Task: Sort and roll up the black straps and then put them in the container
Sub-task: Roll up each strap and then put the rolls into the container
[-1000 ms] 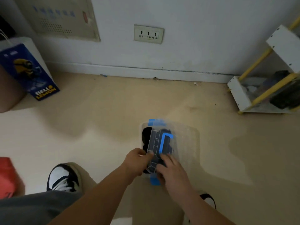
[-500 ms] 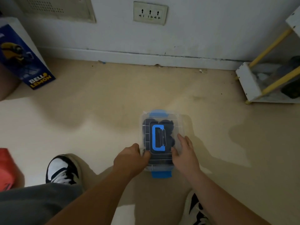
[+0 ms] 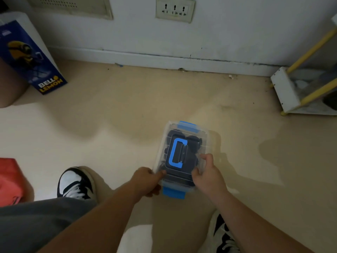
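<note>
A small clear plastic container (image 3: 204, 137) stands on the beige floor, its clear lid with a blue handle (image 3: 174, 154) lying flat on top. Blue latches show at the far end (image 3: 187, 126) and the near end (image 3: 174, 193). Dark rolled black straps (image 3: 194, 143) are visible through the lid. My left hand (image 3: 145, 180) grips the container's near left corner. My right hand (image 3: 207, 173) holds the near right edge, thumb on the lid, fingers over the side.
A blue carton (image 3: 29, 55) leans at the far left against a white wall with a socket (image 3: 175, 10). A white and yellow rack (image 3: 306, 88) stands at the right. A red object (image 3: 9, 181) lies at the left. My shoes (image 3: 74, 183) flank the container.
The lid went from tilted over the container to lying flat on it. My hands moved from the lid's near end to the container's two near sides. The view dropped closer.
</note>
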A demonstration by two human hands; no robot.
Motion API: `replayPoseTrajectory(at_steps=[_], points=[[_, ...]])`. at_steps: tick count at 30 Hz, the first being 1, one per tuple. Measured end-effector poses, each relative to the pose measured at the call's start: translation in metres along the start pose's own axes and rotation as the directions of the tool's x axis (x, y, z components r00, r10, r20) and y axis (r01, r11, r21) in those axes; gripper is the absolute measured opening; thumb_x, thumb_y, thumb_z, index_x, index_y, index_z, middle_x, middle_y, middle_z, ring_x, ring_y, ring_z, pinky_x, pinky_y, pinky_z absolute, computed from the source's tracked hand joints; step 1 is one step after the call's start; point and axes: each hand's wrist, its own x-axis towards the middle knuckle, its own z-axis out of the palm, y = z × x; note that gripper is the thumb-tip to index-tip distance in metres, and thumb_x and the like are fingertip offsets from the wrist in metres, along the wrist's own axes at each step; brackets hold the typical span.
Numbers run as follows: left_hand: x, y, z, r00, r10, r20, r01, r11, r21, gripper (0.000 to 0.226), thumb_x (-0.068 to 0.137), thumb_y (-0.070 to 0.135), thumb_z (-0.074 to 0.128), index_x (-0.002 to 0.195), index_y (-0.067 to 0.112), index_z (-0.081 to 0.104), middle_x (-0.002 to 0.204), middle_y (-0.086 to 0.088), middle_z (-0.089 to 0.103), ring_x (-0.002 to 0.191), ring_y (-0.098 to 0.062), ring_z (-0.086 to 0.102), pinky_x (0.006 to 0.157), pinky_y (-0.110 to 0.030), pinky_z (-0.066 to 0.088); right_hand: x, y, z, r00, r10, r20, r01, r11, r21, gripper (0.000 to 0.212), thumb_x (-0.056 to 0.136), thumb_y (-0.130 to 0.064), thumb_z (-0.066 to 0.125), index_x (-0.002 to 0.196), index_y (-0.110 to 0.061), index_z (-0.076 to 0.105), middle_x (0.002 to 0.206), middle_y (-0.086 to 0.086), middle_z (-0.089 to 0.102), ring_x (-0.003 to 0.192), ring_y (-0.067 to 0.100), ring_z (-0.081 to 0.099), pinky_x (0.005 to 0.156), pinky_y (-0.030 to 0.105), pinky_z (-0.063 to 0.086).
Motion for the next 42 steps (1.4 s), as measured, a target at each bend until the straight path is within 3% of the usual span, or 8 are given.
replayPoseTrajectory(at_steps=[7,11,14,19,23,27,37,42], points=[[0.012,-0.003,-0.045,0.893,0.012,-0.450,-0.171,0.934,-0.313,0.034,0.087,0.031,0.086,0.107,0.010,0.069,0.096,-0.006,0.072,0.084,-0.021,0.069,0.075,-0.034,0.058,-0.030,-0.031,0.024,0.951,-0.255,0.176,0.309,0.823,-0.478,0.035,0.110,-0.055,0.036,0.118,-0.021,0.041,0.068,-0.008,0.053,0.053,0.011,0.050,0.048,0.026,0.037],[0.005,-0.021,-0.036,0.946,0.024,-0.324,-0.109,0.963,-0.245,0.047,0.084,0.034,0.088,0.118,0.016,0.061,0.104,-0.003,0.070,0.093,-0.019,0.070,0.076,-0.034,0.061,-0.015,-0.052,0.022,0.931,-0.365,-0.014,0.326,0.848,-0.418,0.038,0.107,-0.052,0.047,0.083,-0.023,0.053,0.067,-0.005,0.062,0.060,0.023,0.061,0.055,0.031,0.043],[-0.008,-0.038,-0.023,0.996,-0.071,-0.062,0.047,0.945,-0.322,0.061,0.083,0.050,0.085,0.126,0.023,0.051,0.111,-0.009,0.069,0.094,-0.024,0.073,0.069,-0.034,0.061,0.015,-0.065,0.002,0.946,-0.283,-0.161,0.220,0.920,-0.324,0.024,0.105,-0.041,0.054,0.105,-0.019,0.065,0.097,0.002,0.068,0.089,0.028,0.064,0.072,0.035,0.048],[0.000,-0.033,-0.033,0.997,-0.052,-0.060,0.042,0.986,-0.158,0.057,0.086,0.057,0.078,0.119,0.015,0.059,0.098,-0.008,0.073,0.078,-0.017,0.073,0.064,-0.028,0.062,0.065,-0.066,-0.022,0.993,-0.111,-0.035,0.098,0.959,-0.268,0.061,0.107,-0.042,0.055,0.161,-0.018,0.038,0.155,0.013,0.043,0.141,0.035,0.043,0.112,0.048,0.042],[-0.001,-0.023,-0.033,0.997,-0.038,0.066,0.036,0.999,0.031,0.051,0.103,0.058,0.055,0.118,0.010,0.057,0.087,-0.008,0.069,0.067,-0.016,0.068,0.058,-0.025,0.060,0.084,-0.062,-0.017,0.988,0.134,0.076,-0.135,0.991,0.004,0.060,0.107,-0.042,0.058,0.155,-0.010,0.043,0.148,0.016,0.053,0.120,0.034,0.058,0.109,0.047,0.048],[0.000,-0.018,-0.028,0.997,-0.043,0.067,0.037,0.995,0.090,0.048,0.109,0.052,0.044,0.129,0.009,0.050,0.086,-0.010,0.067,0.064,-0.015,0.064,0.054,-0.023,0.057,0.097,-0.061,-0.014,0.962,0.253,0.099,-0.268,0.942,0.201,0.076,0.100,-0.041,0.070,0.163,-0.015,0.036,0.157,0.007,0.048,0.132,0.032,0.056,0.112,0.044,0.047],[-0.001,-0.006,-0.017,0.994,-0.107,0.031,0.105,0.992,0.071,0.045,0.110,0.044,0.041,0.128,0.004,0.052,0.084,-0.012,0.063,0.059,-0.017,0.060,0.053,-0.026,0.052,0.072,-0.056,-0.003,0.981,0.165,-0.106,-0.144,0.973,0.178,0.044,0.103,-0.037,0.066,0.142,-0.020,0.054,0.124,0.001,0.054,0.106,0.025,0.059,0.089,0.037,0.048],[-0.008,-0.009,-0.018,0.998,-0.065,0.024,0.060,0.983,0.171,0.048,0.109,0.054,0.039,0.121,0.010,0.052,0.083,-0.008,0.068,0.056,-0.014,0.065,0.049,-0.025,0.052,0.058,-0.044,-0.011,0.925,0.362,-0.118,-0.291,0.872,0.393,0.036,0.103,-0.039,0.067,0.129,-0.016,0.058,0.117,0.008,0.066,0.085,0.021,0.062,0.074,0.037,0.051]])
